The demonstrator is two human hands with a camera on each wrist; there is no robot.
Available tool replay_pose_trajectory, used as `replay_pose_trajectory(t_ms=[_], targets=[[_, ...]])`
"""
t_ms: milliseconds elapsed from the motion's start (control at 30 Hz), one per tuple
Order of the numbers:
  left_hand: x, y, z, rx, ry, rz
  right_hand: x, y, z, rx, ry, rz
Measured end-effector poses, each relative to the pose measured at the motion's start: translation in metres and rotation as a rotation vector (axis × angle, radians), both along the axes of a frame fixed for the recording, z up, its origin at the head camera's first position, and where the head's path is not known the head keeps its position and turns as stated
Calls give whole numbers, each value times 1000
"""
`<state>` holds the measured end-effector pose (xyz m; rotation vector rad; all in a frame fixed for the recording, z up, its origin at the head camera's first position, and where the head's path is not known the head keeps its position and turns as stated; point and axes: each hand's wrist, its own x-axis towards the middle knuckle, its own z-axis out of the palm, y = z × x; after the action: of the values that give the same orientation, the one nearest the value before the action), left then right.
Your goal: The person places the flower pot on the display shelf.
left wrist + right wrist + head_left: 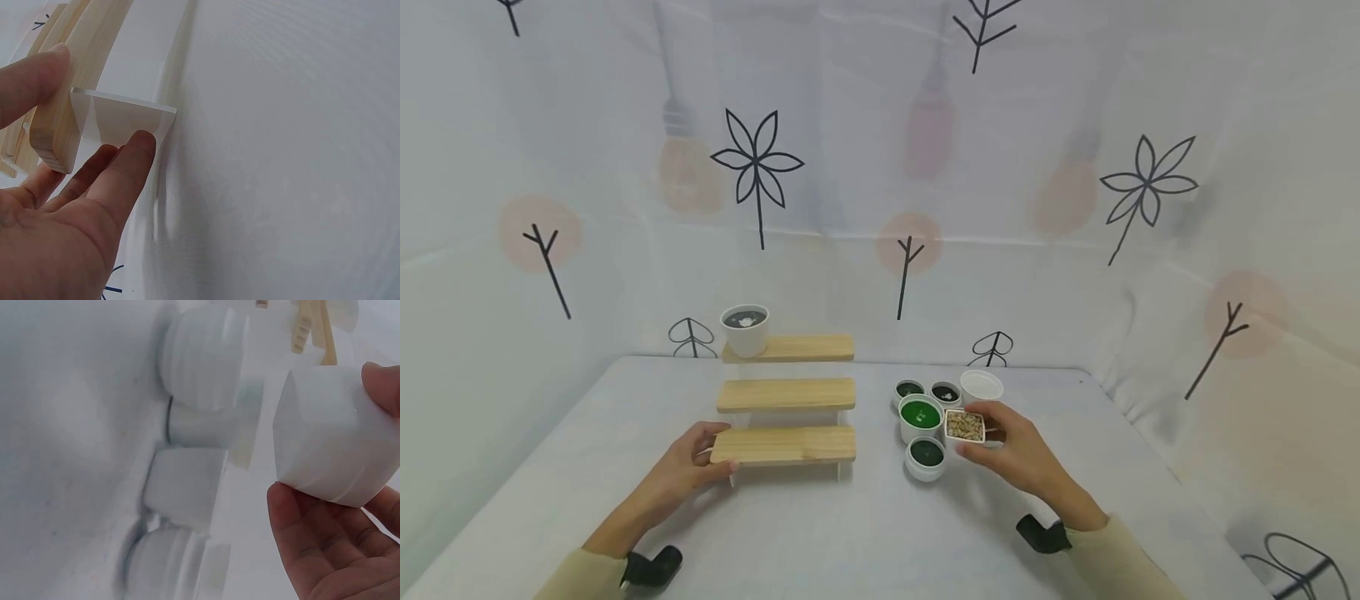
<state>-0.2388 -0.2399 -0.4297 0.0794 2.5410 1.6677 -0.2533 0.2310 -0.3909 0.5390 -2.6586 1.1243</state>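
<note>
A three-tier plant stand with pale wooden boards stands left of centre, its lowest board (782, 447) nearest me. My left hand (688, 462) grips that board's left end. In the left wrist view the thumb lies on the wood (56, 122) and the fingers are below, near the white side support (125, 115). My right hand (1018, 454) holds a small white angular pot (964, 427) filled with beige granules, between thumb and fingers. The right wrist view shows this pot (334, 434) raised off the table. A round white pot (747, 337) with dark contents sits on the top board's left end.
Several white pots cluster beside my right hand: a larger one with green contents (920, 430), a round one in front (925, 469), and two small dark-filled ones behind. A white round pot (981, 385) stands at the back. A printed cloth (850, 275) hangs behind the table.
</note>
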Motion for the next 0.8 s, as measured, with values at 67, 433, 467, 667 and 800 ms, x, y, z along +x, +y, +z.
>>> replay_pose_trajectory(t_ms=[67, 433, 467, 667, 800], targets=[[0, -1, 1, -4, -7, 9, -2, -5, 4, -15, 8, 15], [1, -2, -2, 24, 9, -13, -13, -41, 30, -37, 56, 124], [1, -2, -3, 25, 5, -8, -15, -45, 32, -34, 60, 132], [-1, -2, -3, 21, -8, 2, -25, -66, 45, -39, 60, 172], [0, -1, -1, 6, -3, -1, -33, -81, 53, -30, 71, 200]])
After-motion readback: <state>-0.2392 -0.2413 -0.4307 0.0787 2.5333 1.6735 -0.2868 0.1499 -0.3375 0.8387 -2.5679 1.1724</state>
